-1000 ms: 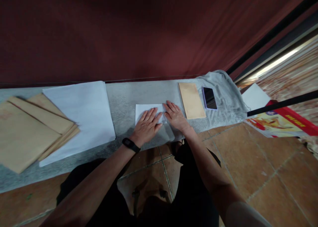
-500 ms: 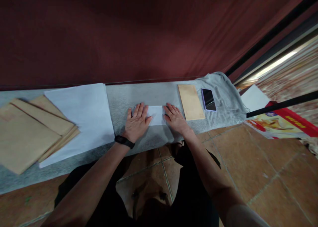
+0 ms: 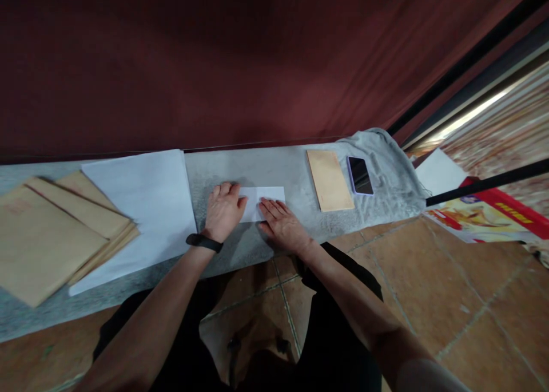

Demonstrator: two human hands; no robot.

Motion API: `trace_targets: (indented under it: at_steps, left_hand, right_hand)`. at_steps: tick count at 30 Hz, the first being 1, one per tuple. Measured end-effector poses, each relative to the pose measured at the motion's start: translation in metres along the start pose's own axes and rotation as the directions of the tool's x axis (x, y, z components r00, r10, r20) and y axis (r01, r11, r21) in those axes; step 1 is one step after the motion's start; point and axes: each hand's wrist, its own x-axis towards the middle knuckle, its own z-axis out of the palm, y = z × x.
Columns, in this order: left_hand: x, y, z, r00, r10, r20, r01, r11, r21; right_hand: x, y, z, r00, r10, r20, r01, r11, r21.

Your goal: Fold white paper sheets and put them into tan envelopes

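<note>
A small folded sheet of white paper [image 3: 251,196] lies flat on the grey cloth [image 3: 295,169] in front of me, with a crease across it. My left hand [image 3: 223,209], a black band at its wrist, is curled at the paper's left end, gripping it with the thumb on top. Across the paper's right half rests my right hand [image 3: 281,223], open, its fingers stretched out and pointing left. The hands cover parts of the paper's edges.
Large white sheets [image 3: 150,203] lie at left, partly under a pile of brown envelopes [image 3: 55,237]. Right of my hands are another brown envelope [image 3: 330,180] and a phone [image 3: 360,175]. A red and yellow box [image 3: 484,212] is beyond a black bar [image 3: 493,183].
My right hand has slid left from the paper's right end onto its middle. My left hand has shifted slightly left and its fingers have curled. The paper has moved a little left.
</note>
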Motion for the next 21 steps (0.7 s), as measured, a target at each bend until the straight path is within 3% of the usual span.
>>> trace_targets:
  at_steps: [7,11,13,16,18,21]
  left_hand:
    - [0.006,-0.011,0.006,0.998,-0.051,-0.030,0.045,0.984,-0.175]
    - [0.010,-0.014,0.003,0.983,-0.147,0.107,0.178,0.900,-0.398]
    - [0.011,-0.015,0.001,0.956,-0.204,0.209,0.291,0.739,-0.608]
    - [0.011,-0.016,-0.003,0.918,-0.237,0.317,0.382,0.322,-0.866]
    - [0.011,-0.015,-0.009,0.911,-0.220,0.349,0.374,0.081,-0.924]
    - [0.010,-0.011,-0.018,0.924,-0.155,0.349,0.328,-0.148,-0.933]
  right_hand:
    - [0.005,-0.006,-0.002,1.000,0.000,-0.006,0.000,1.000,0.011]
    - [0.006,-0.011,0.000,0.999,-0.046,0.001,0.046,0.999,0.021]
    - [0.005,-0.015,-0.001,0.998,-0.056,0.009,0.056,0.998,0.034]
    - [0.005,-0.021,-0.006,0.999,-0.041,-0.004,0.041,0.996,0.083]
    - [0.006,-0.022,-0.013,0.998,0.004,-0.055,0.005,0.984,0.177]
    - [0.010,-0.019,-0.026,0.963,0.182,-0.200,-0.063,0.871,0.487]
